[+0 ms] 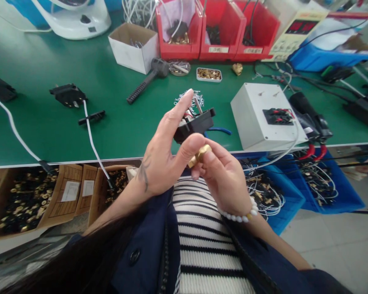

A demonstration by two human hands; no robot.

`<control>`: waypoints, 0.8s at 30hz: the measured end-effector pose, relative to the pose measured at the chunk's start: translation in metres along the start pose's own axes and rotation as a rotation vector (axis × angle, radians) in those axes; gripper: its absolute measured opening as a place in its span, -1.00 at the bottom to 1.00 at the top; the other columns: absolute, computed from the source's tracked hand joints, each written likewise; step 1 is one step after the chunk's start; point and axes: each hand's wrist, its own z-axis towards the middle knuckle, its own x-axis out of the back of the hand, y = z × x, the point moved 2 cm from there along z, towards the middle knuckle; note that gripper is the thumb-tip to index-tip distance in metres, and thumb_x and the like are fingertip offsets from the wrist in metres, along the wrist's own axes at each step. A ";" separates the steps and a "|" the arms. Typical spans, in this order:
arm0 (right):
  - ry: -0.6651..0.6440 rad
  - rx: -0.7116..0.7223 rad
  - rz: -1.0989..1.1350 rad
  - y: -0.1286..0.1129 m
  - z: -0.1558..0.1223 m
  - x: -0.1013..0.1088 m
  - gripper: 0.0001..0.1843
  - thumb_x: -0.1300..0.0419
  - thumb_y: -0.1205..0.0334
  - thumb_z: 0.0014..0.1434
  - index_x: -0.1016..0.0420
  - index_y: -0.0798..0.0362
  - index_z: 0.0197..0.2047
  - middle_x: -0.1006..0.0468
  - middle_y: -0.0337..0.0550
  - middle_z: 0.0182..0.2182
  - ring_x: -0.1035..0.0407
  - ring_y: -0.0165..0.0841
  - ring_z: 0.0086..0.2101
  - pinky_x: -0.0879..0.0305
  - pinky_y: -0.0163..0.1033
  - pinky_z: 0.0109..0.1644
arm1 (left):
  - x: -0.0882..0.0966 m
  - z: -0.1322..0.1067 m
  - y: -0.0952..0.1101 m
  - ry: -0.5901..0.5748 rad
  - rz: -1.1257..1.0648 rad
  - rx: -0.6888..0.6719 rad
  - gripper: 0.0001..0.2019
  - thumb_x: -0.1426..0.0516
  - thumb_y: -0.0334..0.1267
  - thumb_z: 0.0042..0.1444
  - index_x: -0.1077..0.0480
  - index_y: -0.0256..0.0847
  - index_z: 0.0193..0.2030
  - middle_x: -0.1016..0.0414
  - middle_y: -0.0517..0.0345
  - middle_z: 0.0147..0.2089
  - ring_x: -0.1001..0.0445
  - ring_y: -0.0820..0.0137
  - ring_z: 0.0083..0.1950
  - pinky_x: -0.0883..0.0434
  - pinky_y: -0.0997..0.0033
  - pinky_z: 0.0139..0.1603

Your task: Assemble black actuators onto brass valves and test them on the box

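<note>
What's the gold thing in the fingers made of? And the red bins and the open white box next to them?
The gold thing: probably brass, since it's yellow, shiny metal, though plating could look similar. The red bins: seemingly plastic, smooth with a slight gloss. The open white box: likely cardboard, matte, with thin, brownish walls inside.

In the right grip (228,177), a fitting (205,151) is gleaming gold; just beyond, a housing (196,125) is showing black. Farther off, bins (181,52) are showing red; below the grip, a sweater (207,244) is bearing black-and-cream stripes.
</note>
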 end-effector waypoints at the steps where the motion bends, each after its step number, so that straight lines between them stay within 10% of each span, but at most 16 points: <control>1: 0.015 -0.016 0.028 0.000 0.002 0.002 -0.57 -0.41 -0.04 0.10 -0.51 0.00 -0.04 -0.54 -0.35 -0.48 -0.36 -0.55 -0.57 -0.38 -0.38 -0.43 | 0.000 -0.001 -0.002 -0.016 0.029 -0.017 -0.38 0.02 0.19 0.34 -0.07 0.02 0.44 -0.17 0.02 0.44 -0.16 0.04 0.46 -0.23 0.00 0.42; 8: 0.097 0.031 -0.103 0.000 0.002 0.011 -0.52 -0.35 -0.15 0.13 -0.46 -0.04 0.00 -0.40 -0.37 -0.56 -0.19 -0.51 -0.58 -0.17 -0.39 -0.54 | 0.000 -0.013 -0.001 -0.010 0.256 -0.073 -0.18 -0.31 -0.05 0.14 -0.06 -0.19 0.43 -0.25 -0.18 0.29 -0.28 0.05 0.32 -0.35 -0.03 0.33; 14: 0.221 0.351 -0.453 0.001 0.022 0.024 -0.43 -0.10 -0.36 0.22 -0.48 -0.07 0.00 -0.56 -0.09 -0.08 -0.46 -0.27 -0.06 -0.43 -0.12 0.01 | -0.011 -0.023 -0.012 0.056 0.046 0.108 -0.28 -0.33 -0.07 0.04 -0.17 -0.18 0.29 -0.34 0.02 0.03 -0.44 0.23 0.04 -0.54 0.19 0.02; 21: 0.310 0.503 -0.623 0.022 0.048 0.024 -0.46 0.18 -0.16 0.42 -0.50 -0.02 -0.10 -0.55 -0.06 -0.12 -0.46 -0.27 -0.08 -0.40 -0.09 0.05 | -0.029 -0.031 -0.024 0.033 -0.045 0.232 -0.37 -0.31 -0.02 0.01 -0.24 -0.19 0.17 -0.35 0.10 -0.10 -0.46 0.32 -0.15 -0.57 0.27 -0.16; 24: 0.187 0.483 -0.772 0.014 0.086 0.032 -0.63 0.00 -0.07 0.36 -0.48 0.01 -0.08 -0.56 -0.09 -0.17 -0.46 -0.30 -0.13 -0.41 -0.15 0.01 | -0.029 -0.023 -0.048 0.099 -0.106 0.323 -0.35 -0.32 -0.01 -0.04 -0.26 -0.20 0.15 -0.36 0.06 -0.08 -0.46 0.28 -0.10 -0.56 0.23 -0.12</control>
